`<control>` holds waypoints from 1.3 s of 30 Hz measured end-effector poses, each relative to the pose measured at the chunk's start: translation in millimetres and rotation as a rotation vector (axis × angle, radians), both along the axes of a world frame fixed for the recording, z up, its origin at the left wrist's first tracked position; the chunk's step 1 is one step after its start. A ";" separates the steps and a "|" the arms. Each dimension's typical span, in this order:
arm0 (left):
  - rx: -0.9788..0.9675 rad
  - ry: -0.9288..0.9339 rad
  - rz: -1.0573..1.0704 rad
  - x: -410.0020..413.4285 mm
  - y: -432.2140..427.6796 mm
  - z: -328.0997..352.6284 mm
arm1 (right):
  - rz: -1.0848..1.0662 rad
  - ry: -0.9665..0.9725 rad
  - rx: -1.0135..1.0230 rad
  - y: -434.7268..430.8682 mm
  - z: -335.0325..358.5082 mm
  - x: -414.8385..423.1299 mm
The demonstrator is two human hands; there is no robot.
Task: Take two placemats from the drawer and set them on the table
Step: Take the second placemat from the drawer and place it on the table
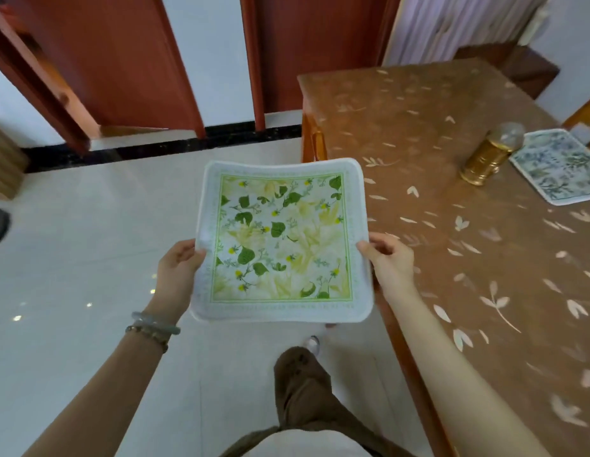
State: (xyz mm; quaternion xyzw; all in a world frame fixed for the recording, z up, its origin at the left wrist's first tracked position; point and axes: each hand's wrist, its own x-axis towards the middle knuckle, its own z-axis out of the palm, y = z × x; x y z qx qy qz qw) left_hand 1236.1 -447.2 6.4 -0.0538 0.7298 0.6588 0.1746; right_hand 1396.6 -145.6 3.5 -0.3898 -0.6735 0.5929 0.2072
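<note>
A square white placemat with green leaves and yellow flowers (282, 239) is held flat in the air over the floor, just left of the table's near corner. My left hand (178, 268) grips its left edge and my right hand (387, 258) grips its right edge. A second placemat with a blue-green floral print (559, 166) lies flat on the table (435, 179) at the far right. The table has a brown cover printed with pale leaves. No drawer is in view.
A gold canister with a clear domed lid (488, 156) stands on the table, touching the left edge of the blue-green placemat. Red-brown wooden doors (122, 61) line the far wall. Pale glossy tiles (89, 258) cover the floor on the left.
</note>
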 end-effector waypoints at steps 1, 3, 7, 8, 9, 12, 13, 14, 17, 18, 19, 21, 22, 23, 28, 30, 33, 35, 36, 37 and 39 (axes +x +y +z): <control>0.008 0.007 -0.012 -18.6 18.1 2.2 | -0.014 0.025 -0.002 15.3 2.8 -14.3; 0.010 0.013 -0.048 -53.9 54.2 9.1 | -0.066 0.047 -0.026 43.3 8.0 -38.6; 0.039 0.037 -0.139 -114.9 127.0 18.5 | -0.157 0.059 -0.016 95.1 20.1 -69.0; 0.049 0.043 -0.160 -127.1 144.8 19.4 | -0.171 0.051 -0.004 107.0 21.4 -73.7; 0.047 0.046 -0.184 -136.9 160.7 20.2 | -0.187 0.048 -0.003 117.5 21.5 -76.3; 0.057 0.018 -0.268 -162.1 204.3 20.6 | -0.269 0.046 0.000 143.2 17.4 -78.8; 0.059 0.008 -0.304 -171.6 219.3 20.3 | -0.304 0.044 0.002 152.3 15.5 -79.6; 0.056 0.003 -0.348 -182.4 235.5 19.6 | -0.348 0.042 -0.001 160.5 14.6 -81.1; 0.054 0.002 -0.439 -207.4 276.0 20.8 | -0.427 0.048 0.004 174.7 12.4 -85.0; 0.049 0.001 -0.474 -217.5 292.8 20.7 | -0.462 0.044 0.007 179.7 11.9 -87.6; 0.043 -0.002 -0.519 -229.6 311.2 19.9 | -0.506 0.044 0.010 183.9 10.2 -90.9; 0.038 0.009 -0.595 -247.6 344.0 19.8 | -0.585 0.044 0.016 189.9 7.0 -96.3; 0.033 0.019 -0.648 -259.2 362.4 20.2 | -0.642 0.046 0.015 192.3 5.4 -101.4; 0.030 0.031 -0.687 -265.5 375.4 20.4 | -0.679 0.038 0.021 192.7 5.2 -104.1; 0.006 0.033 -0.883 -310.5 439.7 23.7 | -0.866 0.014 0.020 186.6 7.2 -134.7; -0.017 0.035 -0.974 -325.2 461.3 25.6 | -0.948 0.015 0.001 186.2 8.3 -147.2; -0.048 0.031 -1.095 -337.1 489.1 26.0 | -1.046 0.009 -0.007 181.5 9.5 -158.8; -0.063 0.021 -1.145 -338.3 505.0 24.8 | -1.104 0.003 -0.010 178.9 9.1 -160.8; -0.059 0.014 -1.166 -337.8 512.5 24.0 | -1.125 -0.002 -0.009 178.9 9.4 -160.8; -0.058 0.007 -1.189 -336.7 519.6 22.4 | -1.144 -0.005 -0.012 179.6 9.1 -159.9; -0.071 -0.006 -1.227 -332.1 532.8 18.2 | -1.180 -0.023 -0.019 182.8 8.0 -155.6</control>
